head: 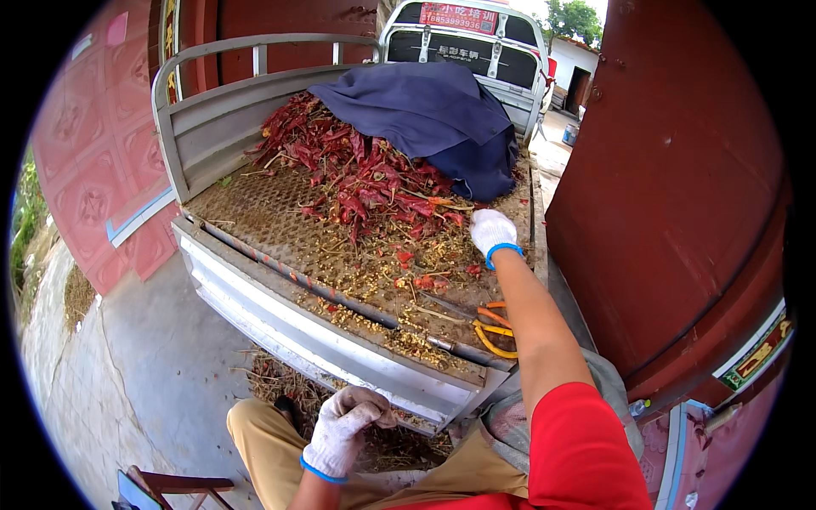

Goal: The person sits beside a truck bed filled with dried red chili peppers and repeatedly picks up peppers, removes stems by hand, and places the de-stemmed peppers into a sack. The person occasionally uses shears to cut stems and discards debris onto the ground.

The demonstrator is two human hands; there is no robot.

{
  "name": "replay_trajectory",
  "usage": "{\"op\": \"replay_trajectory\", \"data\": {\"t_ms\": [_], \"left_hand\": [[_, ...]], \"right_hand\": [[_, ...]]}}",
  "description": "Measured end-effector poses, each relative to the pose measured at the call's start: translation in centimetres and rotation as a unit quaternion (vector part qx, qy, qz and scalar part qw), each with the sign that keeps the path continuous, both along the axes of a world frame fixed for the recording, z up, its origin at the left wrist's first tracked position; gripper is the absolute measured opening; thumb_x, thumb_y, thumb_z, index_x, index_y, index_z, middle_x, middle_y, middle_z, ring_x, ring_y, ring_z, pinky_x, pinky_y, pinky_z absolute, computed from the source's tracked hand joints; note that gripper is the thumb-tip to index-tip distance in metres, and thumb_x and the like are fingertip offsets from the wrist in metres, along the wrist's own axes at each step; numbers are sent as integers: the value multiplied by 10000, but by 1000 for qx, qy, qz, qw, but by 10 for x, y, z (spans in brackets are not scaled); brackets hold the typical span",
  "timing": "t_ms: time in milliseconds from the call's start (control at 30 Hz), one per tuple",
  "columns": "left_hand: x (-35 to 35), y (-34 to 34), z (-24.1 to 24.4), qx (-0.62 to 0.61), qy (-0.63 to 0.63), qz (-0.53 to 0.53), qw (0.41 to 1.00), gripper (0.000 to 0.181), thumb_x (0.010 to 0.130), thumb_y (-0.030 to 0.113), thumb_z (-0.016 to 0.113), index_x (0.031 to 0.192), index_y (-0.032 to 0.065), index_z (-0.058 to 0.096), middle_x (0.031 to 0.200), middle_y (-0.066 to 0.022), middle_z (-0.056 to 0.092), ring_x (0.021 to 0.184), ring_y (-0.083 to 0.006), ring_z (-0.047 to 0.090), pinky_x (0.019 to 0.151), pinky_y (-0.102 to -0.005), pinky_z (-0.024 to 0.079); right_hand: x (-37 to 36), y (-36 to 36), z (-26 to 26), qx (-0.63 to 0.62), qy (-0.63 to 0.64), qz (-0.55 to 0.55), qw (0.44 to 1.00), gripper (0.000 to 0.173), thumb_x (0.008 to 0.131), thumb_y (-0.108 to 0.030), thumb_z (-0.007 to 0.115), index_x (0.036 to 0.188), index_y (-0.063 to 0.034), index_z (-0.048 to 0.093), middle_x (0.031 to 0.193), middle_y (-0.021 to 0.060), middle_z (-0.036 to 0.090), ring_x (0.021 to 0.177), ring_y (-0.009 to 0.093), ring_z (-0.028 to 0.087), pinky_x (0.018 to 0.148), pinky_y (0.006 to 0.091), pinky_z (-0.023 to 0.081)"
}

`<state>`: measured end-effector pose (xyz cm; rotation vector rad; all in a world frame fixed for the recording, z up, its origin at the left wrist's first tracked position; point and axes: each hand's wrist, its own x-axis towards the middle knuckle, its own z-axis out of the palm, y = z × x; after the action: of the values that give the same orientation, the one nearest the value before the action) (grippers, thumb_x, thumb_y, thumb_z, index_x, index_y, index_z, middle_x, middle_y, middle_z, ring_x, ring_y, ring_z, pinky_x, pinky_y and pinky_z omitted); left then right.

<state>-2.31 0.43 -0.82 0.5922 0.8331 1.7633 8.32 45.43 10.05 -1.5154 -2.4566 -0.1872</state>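
Note:
A heap of dried red chili peppers (363,172) lies on the rusty truck bed (248,204), its far part under a dark blue cloth (421,108). My right hand (494,234), in a white knit glove with a blue cuff, reaches over the bed at the near right edge of the heap; its fingertips are hidden, so whether it grips anything does not show. Scissors with orange and yellow handles (494,335) lie near the bed's rear corner, below my right forearm. My left hand (347,427), in a soiled white glove, is held with curled fingers above my lap, by the tailgate; its contents are hidden.
The lowered metal tailgate (319,357) spans the space before my knees, with yellow seeds scattered along the bed's edge. Stems and plant scraps (287,382) cover the ground below. A red metal door (669,191) stands close on the right. A wooden stool (182,481) is at lower left.

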Motion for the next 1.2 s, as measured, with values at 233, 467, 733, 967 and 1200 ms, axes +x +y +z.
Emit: {"op": "replay_trajectory", "data": {"t_ms": [233,467,733,967,1200], "left_hand": [[-15,11,-7,-3,-30,2,1000,476,847,296,833,1144,-23,642,974,-163,731,898,-299,738,850,-429,611],[-16,2,8,9,19,-34,999,868,859,479,811,1458,-34,450,1284,-187,655,1105,-289,685,954,-423,560],[-4,4,19,-33,96,-136,986,473,929,168,730,1326,-43,584,1022,-97,702,904,-177,668,830,-327,547],[7,0,16,-56,131,-36,989,308,992,89,646,1276,-25,623,969,-50,690,880,-130,655,793,-288,540],[7,2,-5,-111,402,77,906,325,957,132,653,1265,28,639,937,-131,717,850,-285,707,772,-376,556]], "right_hand": [[46,-95,75,28,58,219,974,252,939,-281,582,1063,-140,749,1074,157,729,995,391,696,860,499,558],[61,-257,73,54,-137,497,855,151,914,-233,598,1024,-155,665,812,94,616,772,282,687,622,416,549],[43,-292,47,15,-97,537,838,194,905,-232,608,1055,-114,643,837,92,627,768,297,688,617,418,550],[46,-319,-3,-216,207,373,878,437,861,-219,768,1286,-148,697,989,106,730,843,296,730,729,365,593],[37,-337,-17,-69,171,395,900,209,873,-279,731,1049,-169,750,943,61,726,856,285,718,705,407,580]]}}
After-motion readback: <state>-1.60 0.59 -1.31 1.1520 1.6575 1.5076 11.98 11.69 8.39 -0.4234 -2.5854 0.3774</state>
